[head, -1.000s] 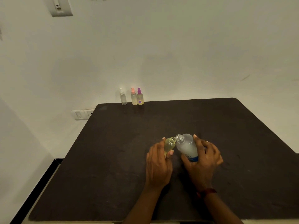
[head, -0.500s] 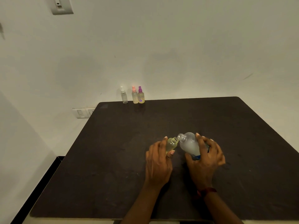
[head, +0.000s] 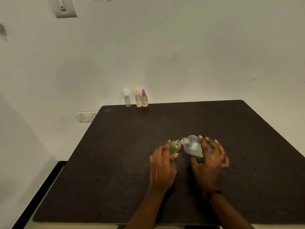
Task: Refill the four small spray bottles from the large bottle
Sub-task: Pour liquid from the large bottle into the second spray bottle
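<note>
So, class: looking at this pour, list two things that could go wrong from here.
1. The large bottle, tipped in the right hand, meets the small bottle mouth to mouth; both openings are narrow, so liquid could miss and run onto the table.
2. The small bottle, gripped by the left hand, already looks well filled with yellowish liquid, so it may overflow.

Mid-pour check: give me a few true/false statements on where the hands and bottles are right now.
1. The left hand holds the small uncapped bottle. True.
2. The right hand grips the large bottle. True.
3. The large bottle stands upright. False: it is tilted, neck at the small uncapped bottle's mouth.
4. The white-topped bottle, pink-topped bottle and purple-topped bottle stand at the table's far edge. True.
5. The purple-topped bottle stands between the other two. False: the pink-topped bottle is in the middle.
</note>
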